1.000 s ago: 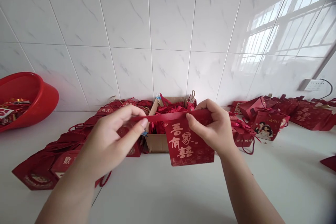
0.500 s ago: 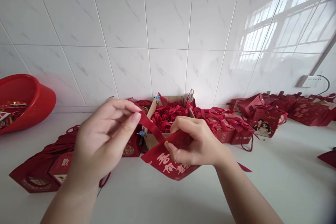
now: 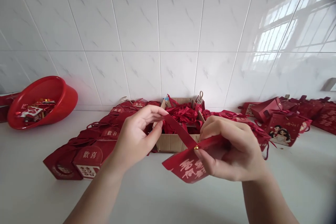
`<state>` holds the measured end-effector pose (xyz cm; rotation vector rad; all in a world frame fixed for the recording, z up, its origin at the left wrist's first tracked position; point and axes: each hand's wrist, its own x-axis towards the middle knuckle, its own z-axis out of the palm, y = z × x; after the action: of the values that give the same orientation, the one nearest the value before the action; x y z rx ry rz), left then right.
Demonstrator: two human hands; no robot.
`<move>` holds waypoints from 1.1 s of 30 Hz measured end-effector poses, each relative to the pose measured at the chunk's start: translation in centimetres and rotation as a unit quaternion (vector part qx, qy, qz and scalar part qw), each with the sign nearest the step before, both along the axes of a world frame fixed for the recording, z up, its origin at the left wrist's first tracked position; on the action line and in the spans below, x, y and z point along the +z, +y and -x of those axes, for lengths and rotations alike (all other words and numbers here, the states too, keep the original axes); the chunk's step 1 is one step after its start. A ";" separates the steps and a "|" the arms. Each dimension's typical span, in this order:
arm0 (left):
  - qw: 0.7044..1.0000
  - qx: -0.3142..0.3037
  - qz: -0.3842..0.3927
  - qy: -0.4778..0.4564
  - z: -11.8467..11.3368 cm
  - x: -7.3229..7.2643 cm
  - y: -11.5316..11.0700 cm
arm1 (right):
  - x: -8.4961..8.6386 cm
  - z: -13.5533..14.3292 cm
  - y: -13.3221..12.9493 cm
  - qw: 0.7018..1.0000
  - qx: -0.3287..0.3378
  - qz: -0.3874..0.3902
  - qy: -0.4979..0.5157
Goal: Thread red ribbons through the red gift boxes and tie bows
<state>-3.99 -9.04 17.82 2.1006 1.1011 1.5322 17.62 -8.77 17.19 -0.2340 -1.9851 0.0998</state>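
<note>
Pinching a red ribbon (image 3: 181, 129) b/w thumb & index tips, my L hand (image 3: 139, 140) has its other fingers curled close together behind the index. The ribbon runs straight from there, slanting down to a gold rivet (image 3: 196, 147) at the top of a red bag (image 3: 190, 168). My R hand (image 3: 233, 150) grips that bag: thumb tip pressed right by the rivet, fingers bent over the far side, so can't tell exactly how they sit there. Bag's up in the air over the mid part of the counter (image 3: 147, 196), tilted, pale characters facing me, partly covered by my R thumb.

Just behind, near the counter's back edge, sits an open cardboard box (image 3: 168, 143) w/ a heap of red ribbons (image 3: 186, 115) in it. L of it, red boxes (image 3: 89, 157) stand packed together, running from the back edge fwd along the L side, some w/ pale characters. Toward the back L corner: red basin (image 3: 70, 98), tipped my way, w/ small packets (image 3: 34, 112) inside. On the R, approx. midway b/w the box & the R edge of view, a red box w/ a cartoon couple (image 3: 282, 131); more red bags (image 3: 325, 113) past it, nr the back edge.
</note>
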 end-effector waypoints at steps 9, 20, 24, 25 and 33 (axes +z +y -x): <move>0.979 0.128 -0.155 0.019 -0.3 0.0 0.2 | 0.2 -0.4 -0.2 1.000 -0.015 -0.010 -0.010; 0.990 -0.099 0.095 -0.042 -1.2 0.5 -1.9 | -0.2 0.7 0.1 0.998 -0.042 -0.016 -0.053; 0.991 -0.108 0.081 -0.013 -1.2 0.7 -2.3 | -0.2 0.6 0.2 0.997 -0.050 -0.036 -0.046; 0.992 -0.101 0.074 -0.013 -1.2 0.7 -2.4 | -0.1 0.6 0.1 0.997 -0.051 -0.042 -0.044; 0.990 -0.111 0.077 -0.030 -1.4 0.5 -2.5 | -0.2 0.6 0.0 0.996 -0.039 -0.066 -0.037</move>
<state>-2.60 -11.50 18.35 1.9855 0.9004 1.3513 17.00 -8.75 16.97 -0.2311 -2.0442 -0.0914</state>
